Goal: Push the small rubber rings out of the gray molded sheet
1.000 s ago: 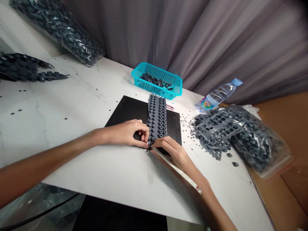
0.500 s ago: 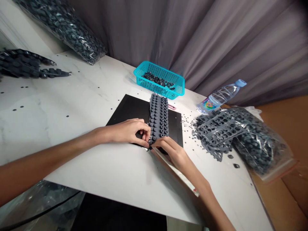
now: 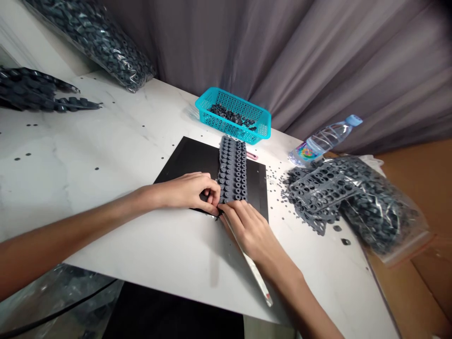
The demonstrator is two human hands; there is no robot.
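Observation:
A dark grey rubber sheet point(image 3: 232, 172) with rows of round studs and ring-shaped holes lies lengthwise on a black mat point(image 3: 196, 161). At its near left corner, my left hand point(image 3: 198, 190) has its fingers curled, thumb and fingertips pinching the edge. My right hand point(image 3: 249, 226) is closed around a long, slim, whitish tool point(image 3: 259, 281), its tail slanting toward me. The tool's tip is hidden between my fingertips at the sheet's near end, so its kind does not show. Both hands' fingertips almost meet there.
Beyond the mat stands a turquoise basket point(image 3: 233, 127) of small dark pieces, with a pink cutter point(image 3: 252, 155) nearby. To the right are a water bottle point(image 3: 323, 141), punched-out sheets point(image 3: 314, 197) and a filled bag point(image 3: 381, 212). Another bag point(image 3: 102, 47) lies far left. Small discs dot the white table point(image 3: 123, 146).
My right hand has rolled over and the tool's tail has swung left and toward me. My left hand stays at the sheet's near corner.

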